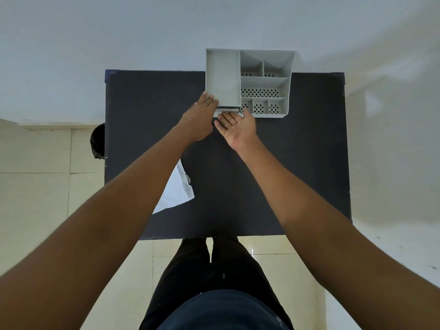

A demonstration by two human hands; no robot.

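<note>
A grey plastic organiser [264,81] with several compartments, some with perforated floors, stands at the far edge of a dark table [297,163]. Its tall left section [222,75] has a drawer [226,110] at the bottom front, pulled out a little. My left hand [198,120] rests against the organiser's left front corner, fingers along its side wall. My right hand [238,128] is palm up with its fingertips hooked under the drawer front and the thumb against the organiser's front. What is in the drawer is hidden.
A white cloth [177,189] lies on the table's left side, partly under my left forearm. A dark round object [97,141] sits on the floor beside the table's left edge. A pale wall rises just behind the organiser. Tiled floor surrounds the table.
</note>
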